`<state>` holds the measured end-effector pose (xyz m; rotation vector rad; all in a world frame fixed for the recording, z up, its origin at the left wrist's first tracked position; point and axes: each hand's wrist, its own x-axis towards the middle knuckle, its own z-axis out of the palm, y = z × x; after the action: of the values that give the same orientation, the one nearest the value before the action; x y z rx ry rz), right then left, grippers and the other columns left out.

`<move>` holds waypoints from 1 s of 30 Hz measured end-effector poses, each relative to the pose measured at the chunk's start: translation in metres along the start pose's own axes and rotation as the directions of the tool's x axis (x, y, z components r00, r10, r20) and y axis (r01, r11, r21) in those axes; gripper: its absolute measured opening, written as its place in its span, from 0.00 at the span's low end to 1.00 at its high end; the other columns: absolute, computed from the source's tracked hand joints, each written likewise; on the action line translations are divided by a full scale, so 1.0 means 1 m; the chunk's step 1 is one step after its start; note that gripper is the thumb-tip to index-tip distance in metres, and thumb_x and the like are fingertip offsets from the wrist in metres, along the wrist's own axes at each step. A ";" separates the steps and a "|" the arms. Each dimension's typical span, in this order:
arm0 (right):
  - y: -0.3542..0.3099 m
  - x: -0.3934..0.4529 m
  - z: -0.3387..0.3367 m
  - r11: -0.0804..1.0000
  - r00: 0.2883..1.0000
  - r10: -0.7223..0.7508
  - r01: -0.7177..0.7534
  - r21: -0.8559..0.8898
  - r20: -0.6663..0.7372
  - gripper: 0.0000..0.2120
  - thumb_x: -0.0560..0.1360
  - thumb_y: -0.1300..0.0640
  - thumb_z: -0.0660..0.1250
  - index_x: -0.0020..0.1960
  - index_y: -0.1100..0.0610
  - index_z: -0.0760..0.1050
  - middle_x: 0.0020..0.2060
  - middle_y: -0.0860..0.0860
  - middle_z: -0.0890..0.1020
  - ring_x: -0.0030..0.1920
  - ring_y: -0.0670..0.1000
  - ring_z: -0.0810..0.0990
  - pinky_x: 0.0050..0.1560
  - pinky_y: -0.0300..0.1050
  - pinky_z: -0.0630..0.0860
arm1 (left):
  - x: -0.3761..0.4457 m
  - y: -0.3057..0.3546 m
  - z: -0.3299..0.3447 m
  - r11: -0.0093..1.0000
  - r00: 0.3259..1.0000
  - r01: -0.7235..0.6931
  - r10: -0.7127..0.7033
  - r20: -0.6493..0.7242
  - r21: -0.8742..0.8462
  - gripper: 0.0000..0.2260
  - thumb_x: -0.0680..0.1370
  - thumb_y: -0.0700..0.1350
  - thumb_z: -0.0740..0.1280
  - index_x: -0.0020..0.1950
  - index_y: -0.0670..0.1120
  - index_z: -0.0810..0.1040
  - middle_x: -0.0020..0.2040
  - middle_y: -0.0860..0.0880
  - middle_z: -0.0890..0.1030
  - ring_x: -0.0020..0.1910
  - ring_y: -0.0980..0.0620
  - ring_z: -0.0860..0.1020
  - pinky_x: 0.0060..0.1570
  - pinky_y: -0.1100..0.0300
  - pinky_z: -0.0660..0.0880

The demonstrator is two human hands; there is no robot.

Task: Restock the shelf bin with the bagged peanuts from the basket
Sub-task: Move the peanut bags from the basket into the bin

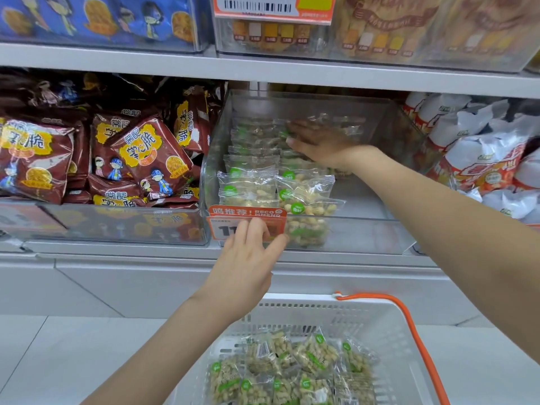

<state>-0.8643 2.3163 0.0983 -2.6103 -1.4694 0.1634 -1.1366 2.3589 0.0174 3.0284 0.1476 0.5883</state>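
Right hand (318,144) reaching deep into the clear shelf bin (403,133), palm down, fingers stretched out and flat on the rear bags of peanuts (257,182); blurred, so cannot tell whether a bag is pinched under the fingers, but nothing seen curled round anything. Stacked just below and to the near side of that palm, two rows of clear peanut bags with green round labels, running from the back of the bin to its front wall. To the far side of the wrist, bare bin floor.

Left hand (248,258) raised in front of the bin, fingers straight and slightly spread, holding nothing. Fingertips (257,226) over the orange price tag (248,214) clipped to the front wall, seemingly touching it; thumb tip beside a peanut bag seen through the clear wall just right of the tag.

Directly beneath the left wrist, the white basket (344,311) with an orange handle (415,325), with more bagged peanuts (292,372) heaped loosely in it, well apart from both hands.

Left of the left hand's fingertips, a neighbouring bin of brown snack packs (140,153). Right of the right forearm, white-and-red bags (479,159). Above the right hand, the upper shelf (263,70) with more clear bins.
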 end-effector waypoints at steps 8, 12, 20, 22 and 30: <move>0.029 -0.030 0.016 0.497 0.725 0.659 -0.220 0.839 -0.200 0.41 0.77 0.47 0.65 0.78 0.56 0.42 0.76 0.52 0.56 0.75 0.53 0.58 0.67 0.35 0.57 | 0.001 0.000 0.001 1.000 1.000 -0.003 0.003 -0.014 -0.006 0.30 0.58 0.38 0.76 0.57 0.47 0.69 0.46 0.44 0.69 0.43 0.46 0.65 0.31 0.54 0.72; 0.031 -0.023 0.027 0.523 0.813 0.582 -0.388 0.759 0.014 0.37 0.79 0.59 0.63 0.78 0.58 0.42 0.72 0.55 0.63 0.72 0.55 0.64 0.66 0.42 0.64 | 0.000 0.002 0.002 1.000 1.000 0.009 -0.009 -0.020 0.007 0.30 0.58 0.38 0.76 0.57 0.47 0.69 0.46 0.44 0.69 0.43 0.47 0.64 0.31 0.55 0.70; 0.039 -0.013 0.035 0.575 0.860 0.509 -0.319 0.754 -0.025 0.37 0.77 0.64 0.64 0.78 0.55 0.45 0.63 0.51 0.70 0.54 0.48 0.71 0.49 0.37 0.70 | 0.001 0.002 0.003 1.000 1.000 0.014 -0.013 -0.017 0.028 0.29 0.58 0.38 0.76 0.56 0.47 0.71 0.46 0.44 0.68 0.43 0.47 0.64 0.31 0.56 0.69; 0.032 -0.026 0.024 0.577 0.848 0.524 -0.290 0.763 -0.074 0.35 0.77 0.60 0.65 0.77 0.57 0.50 0.59 0.50 0.73 0.56 0.49 0.73 0.54 0.40 0.72 | 0.000 0.001 0.002 1.000 1.000 0.008 -0.008 -0.008 0.021 0.28 0.59 0.39 0.76 0.56 0.46 0.70 0.46 0.44 0.68 0.43 0.46 0.65 0.31 0.56 0.69; -0.030 -0.209 0.035 0.879 0.696 0.302 0.062 0.473 -0.652 0.15 0.78 0.61 0.61 0.65 0.57 0.69 0.60 0.45 0.74 0.62 0.43 0.71 0.63 0.36 0.65 | -0.014 0.012 0.003 0.999 0.985 0.041 -0.040 0.167 -0.005 0.23 0.70 0.44 0.71 0.63 0.47 0.68 0.55 0.45 0.67 0.52 0.44 0.68 0.43 0.55 0.66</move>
<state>-1.0031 2.1556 0.0749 -1.9994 -0.8302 -0.4067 -1.1468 2.3450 0.0101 3.0403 0.1981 0.3294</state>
